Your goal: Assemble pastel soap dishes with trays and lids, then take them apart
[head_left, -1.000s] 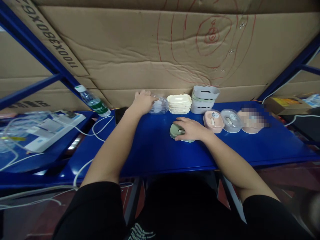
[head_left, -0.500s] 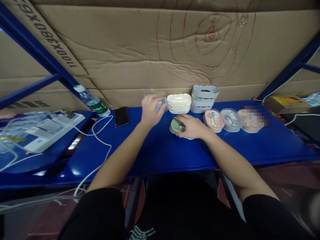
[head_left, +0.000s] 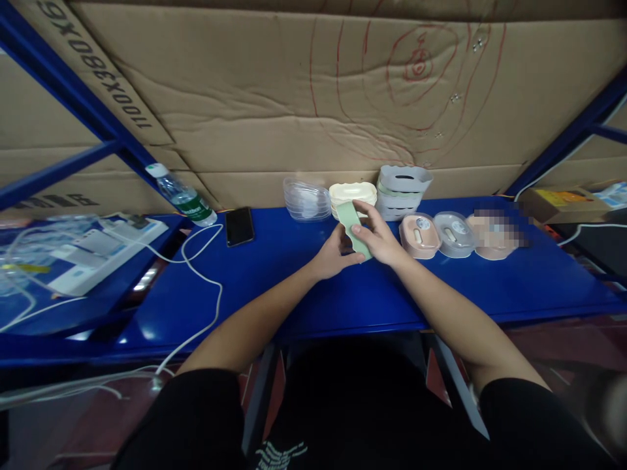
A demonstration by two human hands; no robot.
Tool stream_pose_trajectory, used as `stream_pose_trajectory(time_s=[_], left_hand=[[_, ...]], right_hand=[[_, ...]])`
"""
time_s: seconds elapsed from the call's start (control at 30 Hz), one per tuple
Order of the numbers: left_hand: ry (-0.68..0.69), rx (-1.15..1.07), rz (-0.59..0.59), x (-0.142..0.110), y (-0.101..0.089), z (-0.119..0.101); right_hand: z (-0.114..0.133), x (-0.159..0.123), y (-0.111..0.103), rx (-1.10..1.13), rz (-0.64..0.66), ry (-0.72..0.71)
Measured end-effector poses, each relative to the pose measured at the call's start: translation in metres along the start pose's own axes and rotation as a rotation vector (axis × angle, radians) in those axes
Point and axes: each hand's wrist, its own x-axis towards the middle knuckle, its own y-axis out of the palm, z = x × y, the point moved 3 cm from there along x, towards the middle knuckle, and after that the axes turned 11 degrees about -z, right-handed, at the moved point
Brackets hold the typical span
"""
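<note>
A pale green oval box [head_left: 353,226] is tilted up on edge above the blue table [head_left: 274,281]. My right hand [head_left: 379,238] grips it from the right, fingers curled over its top. My left hand [head_left: 333,256] holds its lower left side from beneath. Just behind stand a stack of clear plastic lids [head_left: 306,199], a stack of cream trays [head_left: 351,194] and a stack of grey-white trays [head_left: 402,185].
To the right lie a pink closed box [head_left: 419,235] and a grey one [head_left: 452,234]. A black phone [head_left: 239,226], a water bottle [head_left: 181,194] and white cables [head_left: 198,287] lie at left. A cardboard wall stands behind the table.
My left hand left the clear lids and came to the green box. Both hands lifted the box off the table and tipped it on edge.
</note>
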Motion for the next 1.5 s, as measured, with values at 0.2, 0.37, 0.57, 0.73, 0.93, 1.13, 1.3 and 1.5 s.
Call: stream_pose_trajectory(time_s=[0.2,0.37,0.57,0.73,0.93,1.13,1.3,1.5], left_hand=[[0.006,-0.026,-0.069,0.0,-0.009,0.001],[0.146,0.132,-0.225,0.013,-0.041,-0.002],[0.364,0.898,-0.288,0.073,-0.072,-0.068],[0.144,1.264,-0.07,0.13,-0.063,-0.093],[0.012,1.327,0.115,0.152,-0.06,-0.073],[0.023,1.347,0.102,0.145,-0.06,-0.055],[0.116,1.324,0.001,0.14,-0.061,-0.056],[0.326,1.013,-0.29,0.123,-0.047,-0.075]], right_hand=[[-0.007,0.004,-0.004,0.005,-0.076,-0.06],[-0.009,0.015,-0.025,-0.011,-0.394,-0.209],[-0.004,0.021,-0.047,0.062,-0.708,-0.251],[0.002,0.02,-0.045,-0.073,-0.754,-0.18],[-0.004,0.016,-0.04,-0.13,-0.752,-0.276],[-0.005,0.011,-0.033,-0.121,-0.652,-0.389],[0.004,0.006,-0.028,-0.107,-0.621,-0.384],[0.008,0.005,-0.025,-0.034,-0.689,-0.318]])
